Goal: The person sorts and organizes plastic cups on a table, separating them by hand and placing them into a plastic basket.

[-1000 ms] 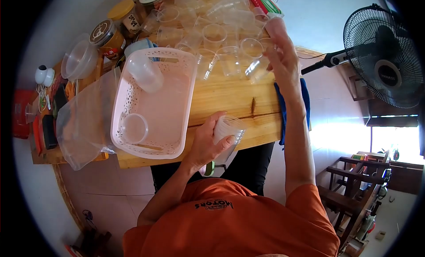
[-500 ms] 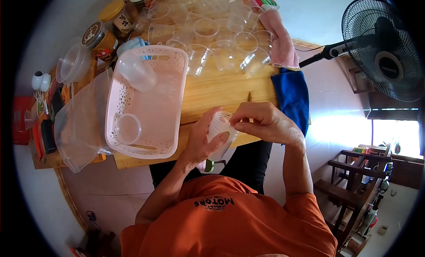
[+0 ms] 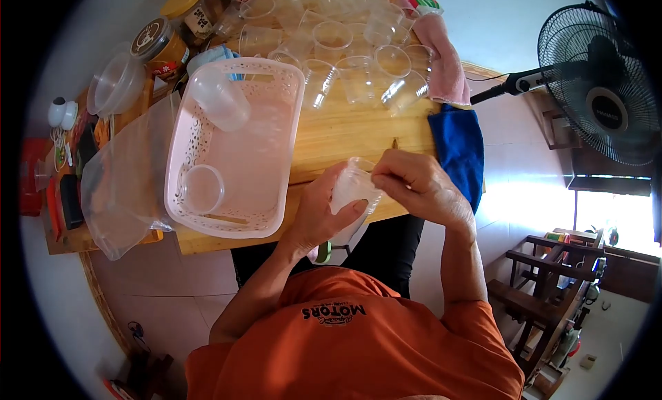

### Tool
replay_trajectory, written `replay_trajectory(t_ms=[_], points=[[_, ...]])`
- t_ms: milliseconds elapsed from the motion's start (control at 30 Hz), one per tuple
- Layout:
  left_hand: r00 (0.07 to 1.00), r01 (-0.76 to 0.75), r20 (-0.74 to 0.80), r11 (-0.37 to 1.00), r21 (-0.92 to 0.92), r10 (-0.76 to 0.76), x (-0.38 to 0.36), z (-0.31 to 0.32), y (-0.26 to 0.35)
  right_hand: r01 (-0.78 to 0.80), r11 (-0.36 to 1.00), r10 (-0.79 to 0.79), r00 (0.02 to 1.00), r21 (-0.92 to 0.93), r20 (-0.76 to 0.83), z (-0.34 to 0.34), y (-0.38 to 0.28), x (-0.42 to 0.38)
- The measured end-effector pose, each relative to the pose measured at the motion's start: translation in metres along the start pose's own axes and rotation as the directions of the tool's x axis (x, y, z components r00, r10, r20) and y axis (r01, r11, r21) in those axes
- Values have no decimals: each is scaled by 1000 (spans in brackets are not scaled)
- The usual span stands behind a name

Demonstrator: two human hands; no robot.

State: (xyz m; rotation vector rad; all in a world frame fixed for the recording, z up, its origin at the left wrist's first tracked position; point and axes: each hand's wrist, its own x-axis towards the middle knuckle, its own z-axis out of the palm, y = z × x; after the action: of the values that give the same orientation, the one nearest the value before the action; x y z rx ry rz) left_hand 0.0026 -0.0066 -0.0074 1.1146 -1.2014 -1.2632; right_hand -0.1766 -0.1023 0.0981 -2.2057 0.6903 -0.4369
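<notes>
Centre frame, at near table edge: left hand [image 3: 318,210] wrapped around stack of clear plastic cups [image 3: 352,193], fingers closed on its side. Right hand [image 3: 417,185] pinched at stack's rim, fingertips closed on top cup. Pink basket [image 3: 276,162] just left of hands, holding two clear containers. Loose clear cups [image 3: 345,52] crowd upper centre. Blue cloth [image 3: 458,148] right of hands, pink cloth [image 3: 445,58] above it. Wooden table [image 3: 352,134] beneath. Black fan [image 3: 600,83] upper right.
</notes>
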Motion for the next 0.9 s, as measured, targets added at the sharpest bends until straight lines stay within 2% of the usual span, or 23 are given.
replay_trajectory(t_ms=[67, 133, 233, 267, 333, 367, 400, 467, 500, 567, 667, 800, 867, 900], points=[[1000, 13, -3, 1000, -27, -13, 0, 1, 5, -54, 998, 51, 996, -29, -77, -7, -3, 2], [1000, 29, -1, 998, -57, -29, 1, 1, 11, -90, 995, 87, 994, -34, -64, -14, -9, 5], [1000, 21, -9, 1000, -6, -21, 0, 0, 12, -172, 984, 168, 979, -33, -114, -20, -9, 7], [1000, 24, 5, 1000, -7, -24, 1, 0, 14, -196, 980, 189, 969, -28, -156, -24, -7, 8], [1000, 23, 11, 1000, -5, -23, 2, -1, 13, -186, 982, 171, 924, -11, -342, -31, -4, 19], [1000, 11, 9, 999, 50, -12, 1, -1, 12, -199, 980, 192, 892, 26, -409, -36, -4, 27], [1000, -1, 7, 994, 107, 1, 1, -2, 11, -232, 972, 191, 870, -35, -453, -43, -1, 39], [1000, 21, 4, 995, 99, -21, 1, -1, 10, -265, 961, 190, 834, -75, -518, -52, 2, 70], [999, 48, 8, 995, 86, -49, 0, 0, 9, -257, 964, 184, 836, -73, -516, -55, 2, 87], [999, 37, -3, 994, 102, -37, -1, 1, 7, -81, 994, 105, 832, 68, -545, -57, 3, 120], [1000, 20, -13, 991, 133, -19, -1, 0, 4, 5, 998, 31, 794, 56, -607, -51, 12, 156], [999, 51, 9, 992, 112, -53, -2, -2, 7, 6, 993, -71, 823, -115, -564, -33, 6, 136], [999, 43, 14, 995, 89, -45, -1, -2, 6, 37, 995, -81, 859, -96, -505, -27, 14, 112], [999, 36, 20, 997, 70, -37, -1, -1, 6, -37, 999, 43, 925, 23, -376, -25, 12, 98]])
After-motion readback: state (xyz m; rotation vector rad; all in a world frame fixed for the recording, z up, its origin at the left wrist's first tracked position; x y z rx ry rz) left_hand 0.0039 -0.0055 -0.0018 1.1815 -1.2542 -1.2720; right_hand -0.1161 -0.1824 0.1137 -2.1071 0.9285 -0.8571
